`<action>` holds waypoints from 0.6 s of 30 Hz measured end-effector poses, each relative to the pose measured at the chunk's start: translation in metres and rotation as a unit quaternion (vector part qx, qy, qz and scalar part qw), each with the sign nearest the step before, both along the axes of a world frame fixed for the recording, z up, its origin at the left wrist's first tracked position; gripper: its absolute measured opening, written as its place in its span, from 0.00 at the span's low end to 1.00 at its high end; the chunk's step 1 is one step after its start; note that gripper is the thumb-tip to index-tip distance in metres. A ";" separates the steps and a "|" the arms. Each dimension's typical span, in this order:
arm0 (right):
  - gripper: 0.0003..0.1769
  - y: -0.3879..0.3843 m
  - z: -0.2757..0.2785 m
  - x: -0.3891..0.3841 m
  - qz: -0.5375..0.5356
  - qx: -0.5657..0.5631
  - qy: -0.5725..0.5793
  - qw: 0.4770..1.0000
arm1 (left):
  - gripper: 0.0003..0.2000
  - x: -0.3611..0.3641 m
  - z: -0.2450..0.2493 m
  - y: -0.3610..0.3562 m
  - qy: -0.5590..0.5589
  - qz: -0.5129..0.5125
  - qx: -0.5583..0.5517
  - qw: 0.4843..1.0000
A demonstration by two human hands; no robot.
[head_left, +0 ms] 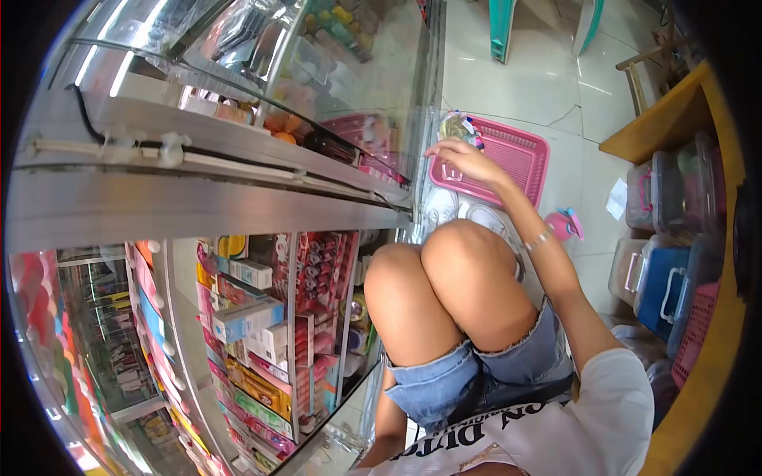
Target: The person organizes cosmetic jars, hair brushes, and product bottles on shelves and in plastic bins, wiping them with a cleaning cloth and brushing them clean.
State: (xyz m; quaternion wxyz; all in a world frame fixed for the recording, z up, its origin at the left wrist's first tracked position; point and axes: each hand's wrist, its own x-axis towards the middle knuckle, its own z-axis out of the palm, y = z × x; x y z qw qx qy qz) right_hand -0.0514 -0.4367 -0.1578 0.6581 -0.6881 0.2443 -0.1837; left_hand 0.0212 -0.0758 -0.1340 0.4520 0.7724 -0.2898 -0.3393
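Note:
My right hand reaches over the near left part of a pink plastic basket on the floor. Its fingers are stretched out toward the glass display case, the fingertips at the basket's left rim. A small clear plastic item shows just below the fingers. Beyond the hand, a bundle of small wrapped things lies in the basket's far left corner. The rest of the basket's bottom shows bare mesh. Only part of my left arm appears beside my thigh; the left hand is out of sight.
A glass display case and shelves of boxed goods stand close on my left. On the right are a pink spray bottle, a paper scrap, lidded plastic boxes and a yellow shelf. Green stool legs stand ahead.

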 end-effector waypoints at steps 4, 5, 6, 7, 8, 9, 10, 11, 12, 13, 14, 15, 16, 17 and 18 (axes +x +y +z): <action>0.19 -0.038 -0.120 0.056 -0.004 -0.221 0.280 0.934 | 0.13 0.014 0.014 -0.012 -0.071 -0.012 -0.014 0.997; 0.19 -0.030 -0.130 0.060 -0.063 -0.264 0.324 0.906 | 0.14 0.007 0.018 0.005 -0.088 -0.014 -0.018 0.996; 0.20 -0.029 -0.139 0.065 -0.124 -0.305 0.366 0.870 | 0.14 0.010 0.022 0.004 -0.105 -0.017 -0.023 0.994; 0.20 -0.038 -0.156 0.072 -0.126 -0.307 0.365 0.870 | 0.14 0.010 0.025 0.002 -0.122 -0.021 -0.027 0.992; 0.20 -0.049 -0.172 0.075 -0.136 -0.320 0.361 0.866 | 0.14 0.012 0.030 0.000 -0.138 -0.024 -0.030 0.990; 0.21 -0.058 -0.189 0.076 -0.145 -0.330 0.358 0.861 | 0.14 0.011 0.035 0.000 -0.153 -0.028 -0.030 0.987; 0.22 -0.058 -0.194 0.073 -0.152 -0.339 0.358 0.856 | 0.14 0.011 0.043 0.000 -0.166 -0.031 -0.028 0.985; 0.22 -0.057 -0.199 0.066 -0.151 -0.338 0.362 0.855 | 0.14 0.016 0.051 -0.005 -0.176 -0.035 -0.028 0.983; 0.22 -0.059 -0.193 0.056 -0.125 -0.321 0.347 0.872 | 0.15 0.009 0.056 -0.009 -0.185 -0.039 -0.032 0.981; 0.23 -0.061 -0.187 0.043 -0.101 -0.301 0.332 0.888 | 0.12 0.008 0.066 -0.015 -0.169 -0.027 0.000 0.985; 0.23 -0.060 -0.177 0.031 -0.078 -0.281 0.315 0.903 | 0.09 0.011 0.081 -0.026 -0.155 -0.016 0.031 0.987; 0.23 -0.060 -0.165 0.019 -0.082 -0.282 0.317 0.902 | 0.07 0.012 0.093 -0.033 -0.150 0.014 -0.015 0.988; 0.22 -0.053 -0.145 0.006 -0.119 -0.299 0.260 0.910 | 0.07 0.011 0.109 -0.042 -0.147 0.043 -0.060 0.986; 0.21 -0.043 -0.124 -0.006 -0.154 -0.314 0.202 0.915 | 0.07 0.007 0.128 -0.049 -0.098 0.080 -0.135 0.983; 0.21 -0.036 -0.099 -0.019 -0.156 -0.315 0.200 0.914 | 0.08 0.002 0.147 -0.059 -0.048 0.117 -0.211 0.969</action>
